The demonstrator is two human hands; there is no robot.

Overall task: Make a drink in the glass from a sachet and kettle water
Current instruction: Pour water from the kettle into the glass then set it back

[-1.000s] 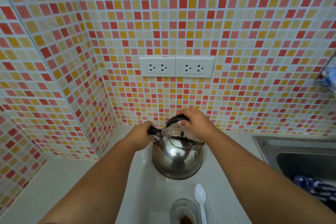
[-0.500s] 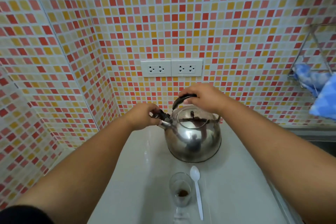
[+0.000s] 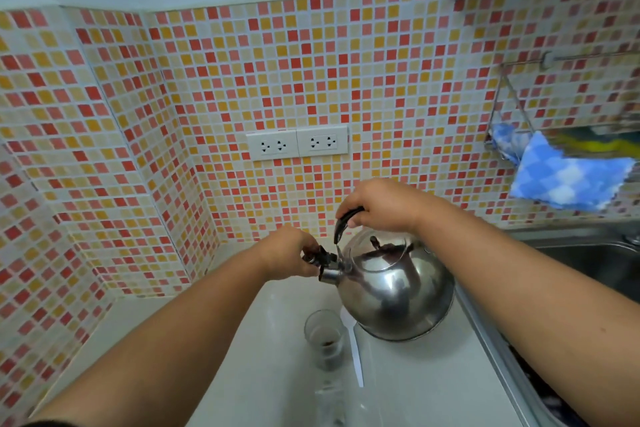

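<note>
A shiny steel kettle [image 3: 394,288] hangs just above the white counter [image 3: 259,374], tilted a little with its spout to the left. My right hand [image 3: 381,204] grips its black top handle. My left hand [image 3: 291,253] pinches the black cap on the spout. Below the spout stands a small clear glass [image 3: 323,336] with brown powder at its bottom. A white plastic spoon [image 3: 355,350] lies right of the glass, its bowl hidden under the kettle. A clear torn sachet [image 3: 329,402] lies blurred in front of the glass.
Tiled walls close the corner at left and behind, with a double socket [image 3: 297,146] above the kettle. A steel sink [image 3: 588,263] lies at right. A wire rack holding a blue checked cloth [image 3: 564,177] hangs on the wall above the sink.
The kettle has come up off the counter and nearer to me, now over the spoon's bowl beside the glass. Both hands kept their hold. My head has tipped back, showing more wall.
</note>
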